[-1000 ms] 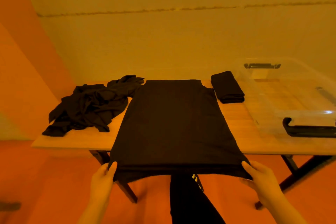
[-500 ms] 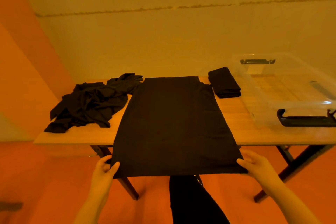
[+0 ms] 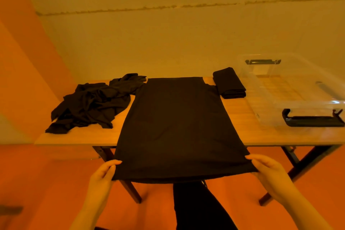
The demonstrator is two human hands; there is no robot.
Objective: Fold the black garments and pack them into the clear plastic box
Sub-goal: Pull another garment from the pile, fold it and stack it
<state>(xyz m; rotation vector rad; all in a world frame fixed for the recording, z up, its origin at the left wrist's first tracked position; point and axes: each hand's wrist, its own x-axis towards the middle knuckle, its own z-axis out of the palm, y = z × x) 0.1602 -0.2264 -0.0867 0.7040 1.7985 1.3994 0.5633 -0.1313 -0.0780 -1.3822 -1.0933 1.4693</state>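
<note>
Table point(image 3: 261, 132) wooden | wall point(image 3: 186, 39) plain | floor point(image 3: 46, 183) orange

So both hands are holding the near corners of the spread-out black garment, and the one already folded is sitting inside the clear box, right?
Not quite. The head view shows the folded garment lying on the table, beside the clear plastic box on its left, not inside it. The rest holds: the left hand and right hand each hold a near corner of the spread-out black garment.
</note>
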